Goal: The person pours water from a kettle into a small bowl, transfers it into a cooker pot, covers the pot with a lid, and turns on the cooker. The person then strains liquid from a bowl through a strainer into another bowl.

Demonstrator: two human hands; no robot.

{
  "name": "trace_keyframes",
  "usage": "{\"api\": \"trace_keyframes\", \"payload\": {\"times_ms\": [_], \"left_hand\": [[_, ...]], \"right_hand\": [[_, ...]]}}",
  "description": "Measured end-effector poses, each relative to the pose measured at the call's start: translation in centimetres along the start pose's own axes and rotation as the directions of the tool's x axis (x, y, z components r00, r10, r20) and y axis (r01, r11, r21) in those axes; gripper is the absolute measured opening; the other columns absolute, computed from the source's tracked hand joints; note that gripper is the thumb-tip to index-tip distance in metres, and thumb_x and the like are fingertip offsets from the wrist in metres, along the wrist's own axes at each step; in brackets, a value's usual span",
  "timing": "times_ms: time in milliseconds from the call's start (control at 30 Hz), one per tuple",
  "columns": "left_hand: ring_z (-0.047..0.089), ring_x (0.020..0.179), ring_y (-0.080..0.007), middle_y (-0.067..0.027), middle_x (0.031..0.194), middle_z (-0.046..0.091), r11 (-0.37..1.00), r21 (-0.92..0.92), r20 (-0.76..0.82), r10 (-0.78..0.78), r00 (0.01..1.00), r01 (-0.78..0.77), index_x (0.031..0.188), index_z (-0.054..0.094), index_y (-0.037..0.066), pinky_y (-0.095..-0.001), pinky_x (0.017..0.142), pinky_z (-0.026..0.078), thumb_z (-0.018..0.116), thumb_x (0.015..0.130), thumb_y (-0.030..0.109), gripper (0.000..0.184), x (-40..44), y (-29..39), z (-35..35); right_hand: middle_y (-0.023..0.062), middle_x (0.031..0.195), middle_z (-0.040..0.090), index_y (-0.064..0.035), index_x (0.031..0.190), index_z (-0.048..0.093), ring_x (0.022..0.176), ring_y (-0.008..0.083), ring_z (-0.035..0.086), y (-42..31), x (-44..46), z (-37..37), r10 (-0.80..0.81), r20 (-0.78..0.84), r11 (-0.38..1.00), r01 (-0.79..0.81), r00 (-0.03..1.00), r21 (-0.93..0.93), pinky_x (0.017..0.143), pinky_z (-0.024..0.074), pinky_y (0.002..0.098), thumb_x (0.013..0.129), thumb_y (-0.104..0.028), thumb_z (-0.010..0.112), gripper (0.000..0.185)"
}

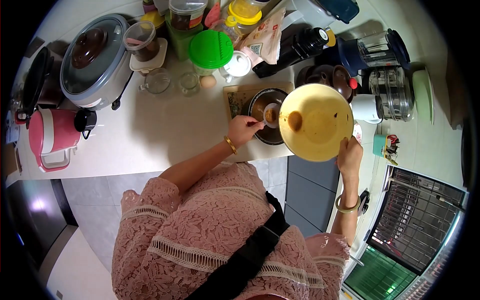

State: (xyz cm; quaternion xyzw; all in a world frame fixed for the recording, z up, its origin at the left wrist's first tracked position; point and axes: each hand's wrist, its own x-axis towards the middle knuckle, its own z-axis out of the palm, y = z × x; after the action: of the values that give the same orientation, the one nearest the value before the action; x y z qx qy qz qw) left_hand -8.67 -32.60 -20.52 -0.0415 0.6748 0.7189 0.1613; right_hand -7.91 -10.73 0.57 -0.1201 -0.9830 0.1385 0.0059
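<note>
My left hand point(243, 130) is closed on the handle of a small white spoon point(274, 107), which has something brown in its bowl. The spoon is over a dark round pot point(253, 109) with brownish contents. My right hand point(349, 152) grips the lower right rim of a yellow bowl point(325, 107). The bowl's inside faces me, with a small brown puddle on its left side and a few dark specks on the right. It overlaps the pot's right edge in view; whether they touch I cannot tell. Under the pot lies a patterned board or mat point(234, 100).
Behind stand a green-lidded container point(210, 49), an egg point(208, 81), glass cups point(157, 82) and a black bottle point(295, 50). An electric cooker point(95, 62) and a pink kettle point(45, 132) are at left. A blender point(372, 51) and a brown teapot point(330, 77) stand right.
</note>
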Motion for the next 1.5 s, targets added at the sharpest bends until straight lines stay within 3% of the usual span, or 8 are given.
{"api": "trace_keyframes", "payload": {"times_ms": [67,167,367,500,867,1067,1333,1500], "left_hand": [[0.056,0.061,-0.0104,-0.0081,0.070,0.063,1.000,0.008,0.002,-0.001,1.000,0.001,0.080,0.064,0.000,-0.0226,0.058,0.044,0.063,0.074,0.017,0.018,0.1,0.0,0.1],[0.056,0.060,-0.0102,-0.0078,0.070,0.063,1.000,0.020,0.005,-0.017,1.000,0.017,0.079,0.064,0.000,-0.0224,0.057,0.044,0.064,0.073,0.017,0.018,0.1,0.1,0.2],[0.056,0.059,-0.0101,-0.0077,0.069,0.063,0.999,0.045,0.011,-0.003,1.000,0.002,0.079,0.064,0.000,-0.0224,0.057,0.044,0.064,0.072,0.018,0.019,0.0,0.5,0.3],[0.056,0.059,-0.0112,-0.0082,0.069,0.063,0.998,0.054,0.018,-0.015,1.000,0.014,0.079,0.064,0.000,-0.0230,0.057,0.045,0.064,0.072,0.019,0.020,-0.1,0.8,0.2],[0.058,0.063,-0.0123,-0.0089,0.071,0.063,1.000,-0.019,0.011,-0.014,1.000,0.014,0.080,0.064,-0.001,-0.0229,0.060,0.045,0.063,0.073,0.016,0.019,0.1,0.4,0.4],[0.057,0.063,-0.0115,-0.0088,0.071,0.063,0.997,-0.055,0.017,-0.047,0.999,0.048,0.079,0.064,-0.002,-0.0220,0.060,0.045,0.063,0.073,0.015,0.018,0.3,-0.1,0.6],[0.054,0.052,-0.0131,-0.0082,0.061,0.061,0.998,-0.054,-0.061,0.023,0.998,-0.027,0.075,0.065,0.001,-0.0239,0.052,0.042,0.066,0.068,0.025,0.024,0.5,-1.1,0.9],[0.056,0.057,-0.0123,-0.0083,0.066,0.062,1.000,-0.016,-0.032,0.005,0.999,-0.006,0.076,0.065,0.000,-0.0228,0.056,0.044,0.065,0.071,0.021,0.021,0.4,-0.3,0.5]], "right_hand": [[0.0213,0.056,0.051,0.0045,0.066,0.046,0.050,0.0343,0.052,0.5,0.6,0.3,-0.192,-0.047,0.957,0.176,0.980,-0.230,0.048,0.0403,0.0388,0.079,-0.008,0.043,0.018],[0.0233,0.058,0.051,0.0032,0.066,0.046,0.056,0.0391,0.051,-1.1,0.8,0.1,-0.288,-0.050,0.910,0.257,0.956,-0.326,0.051,0.0408,0.0413,0.077,-0.008,0.045,0.016],[0.0193,0.053,0.052,0.0010,0.067,0.046,0.051,0.0342,0.054,-3.3,1.2,0.0,-0.438,-0.026,0.817,0.387,0.898,-0.427,0.046,0.0437,0.0380,0.074,-0.005,0.048,0.010],[0.0216,0.057,0.051,0.0013,0.065,0.045,0.054,0.0368,0.052,-4.7,1.1,0.1,-0.410,-0.004,0.818,0.366,0.912,-0.444,0.048,0.0426,0.0408,0.076,-0.007,0.048,0.015],[0.0151,0.055,0.056,0.0035,0.077,0.045,0.051,0.0281,0.059,-7.4,0.5,-0.2,-0.435,0.112,0.673,0.405,0.894,-0.618,0.047,0.0486,0.0308,0.067,0.000,0.053,0.014],[0.0144,0.048,0.050,-0.0002,0.072,0.043,0.045,0.0293,0.055,-6.9,0.4,0.1,-0.502,0.045,0.669,0.420,0.864,-0.613,0.041,0.0456,0.0335,0.076,-0.007,0.050,0.011],[0.0139,0.048,0.050,-0.0008,0.072,0.043,0.045,0.0285,0.055,-6.7,0.1,0.1,-0.506,0.038,0.667,0.419,0.861,-0.616,0.041,0.0453,0.0335,0.076,-0.008,0.050,0.011],[0.0138,0.055,0.055,0.0009,0.072,0.043,0.049,0.0257,0.058,-7.2,0.0,-0.3,-0.481,0.074,0.640,0.408,0.873,-0.651,0.044,0.0476,0.0290,0.069,-0.002,0.052,0.010]]}}
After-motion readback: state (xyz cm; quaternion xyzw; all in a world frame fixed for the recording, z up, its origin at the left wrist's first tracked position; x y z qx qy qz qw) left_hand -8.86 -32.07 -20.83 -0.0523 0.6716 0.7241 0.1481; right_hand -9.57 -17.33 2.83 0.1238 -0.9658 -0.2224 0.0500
